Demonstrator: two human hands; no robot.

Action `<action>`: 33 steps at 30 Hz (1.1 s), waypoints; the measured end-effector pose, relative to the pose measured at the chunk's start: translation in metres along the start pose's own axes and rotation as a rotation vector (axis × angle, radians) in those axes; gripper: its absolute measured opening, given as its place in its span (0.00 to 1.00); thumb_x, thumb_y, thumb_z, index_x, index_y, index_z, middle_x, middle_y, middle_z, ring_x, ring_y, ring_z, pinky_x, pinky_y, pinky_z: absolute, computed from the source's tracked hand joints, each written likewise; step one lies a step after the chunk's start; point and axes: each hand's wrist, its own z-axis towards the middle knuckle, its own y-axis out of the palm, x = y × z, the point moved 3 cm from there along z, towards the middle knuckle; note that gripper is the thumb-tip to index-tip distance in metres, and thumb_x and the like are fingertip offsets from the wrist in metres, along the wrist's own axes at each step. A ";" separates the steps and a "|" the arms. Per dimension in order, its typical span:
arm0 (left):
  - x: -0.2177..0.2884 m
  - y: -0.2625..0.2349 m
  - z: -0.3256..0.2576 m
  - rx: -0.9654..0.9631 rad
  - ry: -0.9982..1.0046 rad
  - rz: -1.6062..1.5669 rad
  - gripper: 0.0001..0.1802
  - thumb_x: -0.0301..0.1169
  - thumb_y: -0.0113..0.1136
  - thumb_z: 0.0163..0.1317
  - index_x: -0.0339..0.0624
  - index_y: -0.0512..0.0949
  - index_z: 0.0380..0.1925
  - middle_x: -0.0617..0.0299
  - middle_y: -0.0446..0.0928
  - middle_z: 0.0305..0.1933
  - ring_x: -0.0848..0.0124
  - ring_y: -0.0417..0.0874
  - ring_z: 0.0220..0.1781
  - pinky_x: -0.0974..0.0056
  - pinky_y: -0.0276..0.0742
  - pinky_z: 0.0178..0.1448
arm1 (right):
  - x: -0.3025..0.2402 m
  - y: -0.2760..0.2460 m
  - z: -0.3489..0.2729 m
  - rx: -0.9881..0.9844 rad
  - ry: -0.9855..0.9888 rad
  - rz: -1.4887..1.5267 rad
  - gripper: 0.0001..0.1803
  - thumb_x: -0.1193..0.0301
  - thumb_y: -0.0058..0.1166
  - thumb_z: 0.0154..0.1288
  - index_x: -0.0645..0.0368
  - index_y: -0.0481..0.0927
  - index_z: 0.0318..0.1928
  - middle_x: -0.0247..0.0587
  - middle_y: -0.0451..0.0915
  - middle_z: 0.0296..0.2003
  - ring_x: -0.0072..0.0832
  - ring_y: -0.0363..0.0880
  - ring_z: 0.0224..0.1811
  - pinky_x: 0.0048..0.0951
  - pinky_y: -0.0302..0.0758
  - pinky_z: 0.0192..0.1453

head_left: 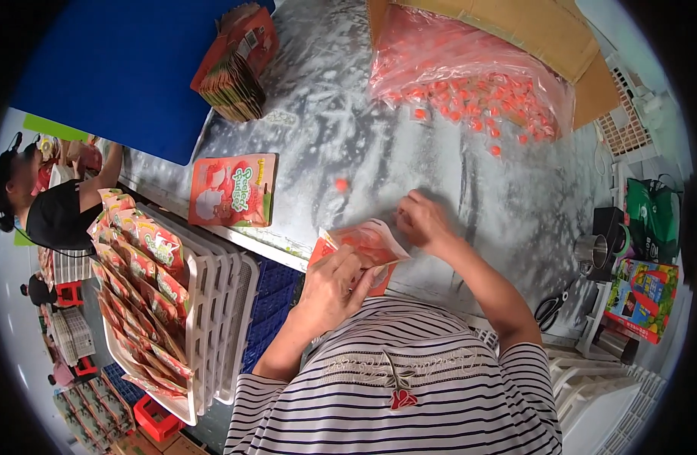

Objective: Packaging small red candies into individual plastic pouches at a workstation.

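On the table [303,140], a stack of pouches [238,80] and a flat pouch [232,191] lie to the left, a box [515,34] of red pieces [473,106] far right, one loose piece [341,184] between. The left hand [333,284] grips the open pouch [371,236] at the near edge; beside its mouth, the right hand [424,220] curls inward, contents hidden, so I cannot tell if it holds anything.

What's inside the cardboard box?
The cardboard box holds a clear plastic bag with small orange-red wrapped pieces; some lie on the table. Its bottom is hidden under the bag.
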 end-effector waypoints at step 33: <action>0.005 -0.001 0.002 -0.021 0.067 0.003 0.08 0.27 0.64 0.57 0.36 0.74 0.27 0.54 0.72 0.29 0.56 0.78 0.27 0.56 0.74 0.31 | -0.011 -0.028 0.041 -0.006 0.159 0.412 0.03 0.73 0.56 0.63 0.58 0.80 0.33 0.34 0.76 0.21 0.18 0.72 0.20 0.22 0.68 0.24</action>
